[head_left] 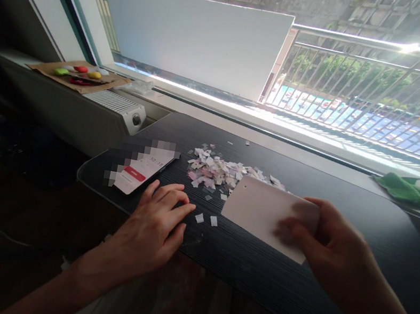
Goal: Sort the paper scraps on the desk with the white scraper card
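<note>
My right hand point(335, 244) grips a translucent, whitish rectangular sheet point(257, 211) by its right end, thumb in front. Dark finger shapes show through it, and a small hole sits near its upper left corner. Behind the sheet, and partly hidden by it, lies a pile of small cut paper pieces point(212, 168), mostly white and pinkish. My left hand point(161, 216) is over the near edge of the table, fingers apart and holding nothing. Two loose white squares point(214, 221) lie just right of its fingertips.
A phone point(134, 173) lies on the dark table point(328, 199), left of the pile. Beyond the left edge are a white radiator point(117, 105) and a brown sheet point(52, 73) with colourful objects. A green cloth point(411, 190) rests on the sill at right, below the window.
</note>
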The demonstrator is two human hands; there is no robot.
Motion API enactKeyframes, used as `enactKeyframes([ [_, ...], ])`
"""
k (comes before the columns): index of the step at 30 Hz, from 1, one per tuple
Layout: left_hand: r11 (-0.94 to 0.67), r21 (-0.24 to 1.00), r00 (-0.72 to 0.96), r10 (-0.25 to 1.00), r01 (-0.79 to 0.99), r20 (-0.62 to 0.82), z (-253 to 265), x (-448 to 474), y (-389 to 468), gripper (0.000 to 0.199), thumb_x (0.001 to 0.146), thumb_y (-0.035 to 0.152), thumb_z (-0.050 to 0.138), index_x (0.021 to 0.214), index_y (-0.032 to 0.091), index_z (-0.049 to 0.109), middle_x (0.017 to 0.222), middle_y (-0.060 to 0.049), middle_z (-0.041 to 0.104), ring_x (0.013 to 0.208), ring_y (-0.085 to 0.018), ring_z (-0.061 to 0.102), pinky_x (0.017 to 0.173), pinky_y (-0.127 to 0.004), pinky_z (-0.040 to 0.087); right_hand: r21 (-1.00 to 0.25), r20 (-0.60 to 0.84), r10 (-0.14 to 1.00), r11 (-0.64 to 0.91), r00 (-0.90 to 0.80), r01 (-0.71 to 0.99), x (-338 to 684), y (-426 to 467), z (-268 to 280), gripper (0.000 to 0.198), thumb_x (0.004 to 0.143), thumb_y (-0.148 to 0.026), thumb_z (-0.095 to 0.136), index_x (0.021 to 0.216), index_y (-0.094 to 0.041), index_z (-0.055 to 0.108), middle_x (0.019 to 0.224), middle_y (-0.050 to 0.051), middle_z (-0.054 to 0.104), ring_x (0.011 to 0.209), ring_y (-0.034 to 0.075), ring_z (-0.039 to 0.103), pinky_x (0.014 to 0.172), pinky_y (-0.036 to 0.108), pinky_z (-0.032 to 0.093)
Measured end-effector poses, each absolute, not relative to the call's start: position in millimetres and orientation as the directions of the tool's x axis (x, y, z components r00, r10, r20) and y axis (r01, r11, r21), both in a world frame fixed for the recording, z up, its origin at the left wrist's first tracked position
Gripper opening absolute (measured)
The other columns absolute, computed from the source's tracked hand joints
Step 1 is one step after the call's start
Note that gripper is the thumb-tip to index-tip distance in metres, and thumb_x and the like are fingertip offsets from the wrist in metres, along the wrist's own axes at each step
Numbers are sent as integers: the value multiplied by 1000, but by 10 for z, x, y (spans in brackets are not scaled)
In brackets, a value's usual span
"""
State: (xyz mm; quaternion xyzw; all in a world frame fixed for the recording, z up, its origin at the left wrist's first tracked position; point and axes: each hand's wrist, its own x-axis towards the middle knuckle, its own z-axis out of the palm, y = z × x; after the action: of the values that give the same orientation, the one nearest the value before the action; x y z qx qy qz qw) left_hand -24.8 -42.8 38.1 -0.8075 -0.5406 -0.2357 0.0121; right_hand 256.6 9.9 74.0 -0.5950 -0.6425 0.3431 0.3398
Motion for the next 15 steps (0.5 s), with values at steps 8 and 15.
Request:
enactKeyframes([
  [8,-427,218,328,866,878,377,462,-193,-338,32,87,14,41,107,16,66,108,-10,62,121,-28,48,109,-58,28,-826,40,996,79,-83,558,2592,68,713,30,74,-32,69,102,-25,62,74,3,72,67,24,69,60,36,56],
  [15,-430,207,333,863,878,379,377,-237,-364,32,88,15,41,108,16,65,107,-10,62,119,-29,50,107,-59,29,-770,164,985,94,54,631,2587,139,773,33,78,-34,65,109,-26,59,80,5,73,71,25,70,66,38,57],
])
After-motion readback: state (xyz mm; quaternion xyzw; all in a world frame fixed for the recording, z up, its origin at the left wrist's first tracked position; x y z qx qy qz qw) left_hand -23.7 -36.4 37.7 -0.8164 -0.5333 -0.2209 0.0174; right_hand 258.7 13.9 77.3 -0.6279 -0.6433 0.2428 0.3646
